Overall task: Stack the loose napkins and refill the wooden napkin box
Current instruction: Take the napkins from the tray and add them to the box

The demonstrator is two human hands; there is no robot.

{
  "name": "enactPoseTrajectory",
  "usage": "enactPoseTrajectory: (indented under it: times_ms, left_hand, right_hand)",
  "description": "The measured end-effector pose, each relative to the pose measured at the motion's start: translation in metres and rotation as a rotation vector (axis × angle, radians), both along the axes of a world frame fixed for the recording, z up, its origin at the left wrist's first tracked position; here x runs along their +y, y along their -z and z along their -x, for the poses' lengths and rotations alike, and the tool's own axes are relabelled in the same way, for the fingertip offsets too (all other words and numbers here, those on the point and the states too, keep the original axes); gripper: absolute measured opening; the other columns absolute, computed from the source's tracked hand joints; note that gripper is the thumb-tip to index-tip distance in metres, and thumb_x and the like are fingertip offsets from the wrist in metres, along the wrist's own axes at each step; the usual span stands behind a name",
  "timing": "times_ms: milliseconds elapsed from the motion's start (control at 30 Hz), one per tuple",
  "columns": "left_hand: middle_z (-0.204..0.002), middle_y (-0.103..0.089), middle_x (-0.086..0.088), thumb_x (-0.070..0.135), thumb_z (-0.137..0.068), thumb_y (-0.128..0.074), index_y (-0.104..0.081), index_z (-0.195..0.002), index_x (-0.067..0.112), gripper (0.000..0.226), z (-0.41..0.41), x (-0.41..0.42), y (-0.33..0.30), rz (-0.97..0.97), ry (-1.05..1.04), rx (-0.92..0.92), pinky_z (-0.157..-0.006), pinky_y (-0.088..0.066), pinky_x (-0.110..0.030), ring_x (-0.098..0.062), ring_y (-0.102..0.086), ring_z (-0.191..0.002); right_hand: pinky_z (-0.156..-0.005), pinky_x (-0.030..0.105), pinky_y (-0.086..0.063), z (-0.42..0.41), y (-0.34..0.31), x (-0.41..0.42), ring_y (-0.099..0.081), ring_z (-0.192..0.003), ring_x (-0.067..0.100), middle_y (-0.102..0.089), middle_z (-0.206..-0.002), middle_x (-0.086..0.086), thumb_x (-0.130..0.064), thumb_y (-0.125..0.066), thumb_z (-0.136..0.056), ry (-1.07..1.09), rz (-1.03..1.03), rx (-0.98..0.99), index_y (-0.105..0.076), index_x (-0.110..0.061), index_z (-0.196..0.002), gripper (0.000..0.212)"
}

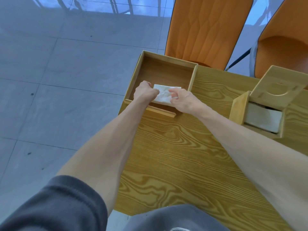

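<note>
Inside the open wooden box [164, 75], both hands [146, 93] [180, 99] grip the napkin stack [162, 95]; best lowered flat, edges squared.

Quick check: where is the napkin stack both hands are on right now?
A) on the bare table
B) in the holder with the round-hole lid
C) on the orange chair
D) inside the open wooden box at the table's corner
D: the left hand and right hand hold the napkin stack inside the walls of the open box.
</note>
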State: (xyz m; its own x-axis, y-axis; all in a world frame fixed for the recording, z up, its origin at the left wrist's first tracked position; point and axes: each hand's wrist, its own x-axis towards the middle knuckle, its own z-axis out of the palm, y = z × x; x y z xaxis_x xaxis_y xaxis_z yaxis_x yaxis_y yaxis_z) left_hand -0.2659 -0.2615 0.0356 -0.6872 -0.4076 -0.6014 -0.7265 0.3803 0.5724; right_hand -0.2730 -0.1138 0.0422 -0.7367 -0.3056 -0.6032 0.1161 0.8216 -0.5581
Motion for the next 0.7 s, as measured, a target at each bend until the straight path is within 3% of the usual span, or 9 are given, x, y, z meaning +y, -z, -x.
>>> enactPoseTrajectory:
  times_ms: [200, 300, 367, 500, 600, 700]
  left_hand:
    - [-0.134, -0.057, -0.010, 0.020, -0.088, -0.073, -0.047, -0.140, 0.009, 0.060, 0.008, -0.002, 0.006, -0.084, -0.033, -0.053, -0.098, -0.052, -0.039, -0.028, -0.060, -0.119]
    - [-0.121, -0.066, -0.008, 0.020, -0.087, -0.073, -0.060, -0.128, 0.007, 0.044, 0.008, -0.003, 0.014, -0.126, 0.016, -0.046, -0.082, -0.054, -0.032, -0.023, -0.066, -0.106]
    - [-0.112, -0.066, -0.005, 0.018, -0.088, -0.072, -0.062, -0.124, 0.007, 0.040, 0.005, -0.004, 0.013, -0.126, 0.021, -0.026, -0.081, -0.052, -0.030, -0.021, -0.065, -0.102]
    - [-0.116, -0.066, -0.008, 0.013, -0.087, -0.073, -0.059, -0.121, 0.012, 0.037, 0.000, -0.009, 0.008, -0.153, 0.070, 0.015, -0.084, -0.053, -0.031, -0.021, -0.063, -0.104]
    - [-0.114, -0.064, -0.004, 0.005, -0.085, -0.072, -0.061, -0.118, 0.015, 0.036, -0.007, -0.017, 0.007, -0.191, 0.164, 0.052, -0.077, -0.050, -0.026, -0.018, -0.060, -0.103]
    - [-0.108, -0.067, -0.003, 0.002, -0.083, -0.073, -0.064, -0.101, 0.020, 0.027, -0.014, -0.025, 0.009, -0.217, 0.240, 0.093, -0.083, -0.051, -0.028, -0.018, -0.063, -0.101]
  right_hand:
    - [-0.116, 0.036, -0.036, 0.002, 0.007, 0.000, -0.046, -0.138, 0.025, -0.047, -0.152, 0.007, -0.015, -0.042, -0.101, 0.016, 0.005, 0.013, -0.038, -0.020, -0.151, 0.051]
    - [-0.116, 0.037, -0.037, 0.001, 0.007, 0.002, -0.048, -0.137, 0.023, -0.050, -0.150, 0.005, -0.014, -0.044, -0.100, 0.022, 0.022, 0.027, -0.041, -0.020, -0.149, 0.049]
    - [-0.113, 0.037, -0.040, 0.001, 0.009, 0.004, -0.051, -0.134, 0.022, -0.053, -0.146, 0.004, -0.013, -0.046, -0.100, 0.032, 0.045, 0.045, -0.045, -0.019, -0.147, 0.048]
    - [-0.098, 0.039, -0.051, 0.002, 0.013, 0.008, -0.059, -0.117, 0.024, -0.060, -0.128, 0.006, -0.011, -0.055, -0.095, 0.103, 0.013, 0.301, -0.055, -0.021, -0.135, 0.042]
    - [-0.100, 0.033, -0.044, 0.004, 0.014, 0.012, -0.047, -0.130, 0.025, -0.047, -0.140, 0.007, -0.005, -0.065, -0.086, 0.068, -0.044, 0.476, -0.046, -0.022, -0.142, 0.062]
    - [-0.107, 0.034, -0.038, 0.007, 0.009, 0.011, -0.045, -0.135, 0.025, -0.047, -0.147, 0.005, -0.010, -0.072, -0.084, -0.097, -0.017, 0.348, -0.045, -0.022, -0.144, 0.068]
